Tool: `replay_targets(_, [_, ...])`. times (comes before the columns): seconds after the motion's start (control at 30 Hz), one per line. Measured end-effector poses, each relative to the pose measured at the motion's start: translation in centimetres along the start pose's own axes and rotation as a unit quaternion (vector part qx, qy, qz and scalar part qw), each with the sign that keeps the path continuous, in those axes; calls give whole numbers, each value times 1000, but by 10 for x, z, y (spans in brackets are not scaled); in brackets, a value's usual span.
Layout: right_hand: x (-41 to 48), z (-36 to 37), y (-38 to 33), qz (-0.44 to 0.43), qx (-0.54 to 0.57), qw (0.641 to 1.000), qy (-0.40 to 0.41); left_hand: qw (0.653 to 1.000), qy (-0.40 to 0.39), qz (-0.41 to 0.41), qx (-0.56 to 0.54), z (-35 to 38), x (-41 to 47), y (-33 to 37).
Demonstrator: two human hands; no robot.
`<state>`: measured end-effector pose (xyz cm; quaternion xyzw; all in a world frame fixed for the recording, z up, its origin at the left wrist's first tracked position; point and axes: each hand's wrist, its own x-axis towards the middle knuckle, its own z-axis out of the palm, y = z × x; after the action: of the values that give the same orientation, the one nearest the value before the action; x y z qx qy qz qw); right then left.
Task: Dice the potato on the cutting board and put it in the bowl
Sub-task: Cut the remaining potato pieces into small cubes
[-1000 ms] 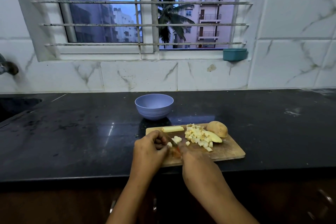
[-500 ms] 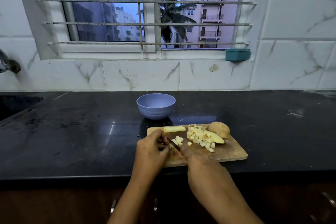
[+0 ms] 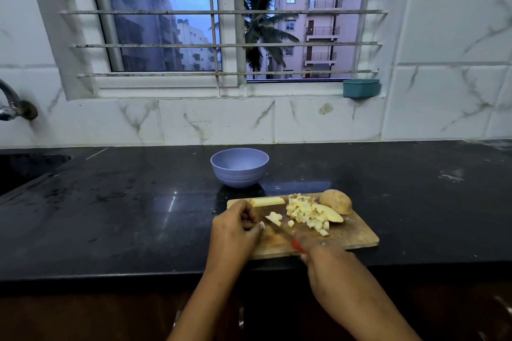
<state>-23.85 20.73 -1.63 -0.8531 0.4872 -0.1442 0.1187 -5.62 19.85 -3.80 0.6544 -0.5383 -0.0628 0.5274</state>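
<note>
**Dicing at the board**

The left hand (image 3: 235, 230) pinched a small pale potato piece (image 3: 261, 225) on the rectangular wooden cutting board (image 3: 349, 239). The right hand (image 3: 329, 266) gripped the red-handled knife (image 3: 277, 225). The diced cubes (image 3: 304, 210) lay right of it, with the round lavender bowl (image 3: 239, 171) farther back.

Bowl (image 3: 239, 167) is light purple-blue w/ thin lines round the bottom. Cutting board (image 3: 357, 235) is brown wood. Potato bits (image 3: 304, 210) are pale yellow; potato half (image 3: 336, 201) has brown skin. Knife (image 3: 295, 243) has a red handle. Counter (image 3: 124, 202) is shiny black w/ white specks. Wall tiles (image 3: 216, 122) are white w/ grey squiggles. Tub (image 3: 360, 88) is teal.
</note>
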Motion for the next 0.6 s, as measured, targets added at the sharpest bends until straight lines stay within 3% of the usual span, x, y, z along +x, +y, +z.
replay_targets(0.37, [19,-19,43,46,118,989,83,995,-87,-28,44,32,37,24])
replay_targets(0.6, [7,-10,25,-1,148,985,87,992,-85,-68,-57,26,46,20])
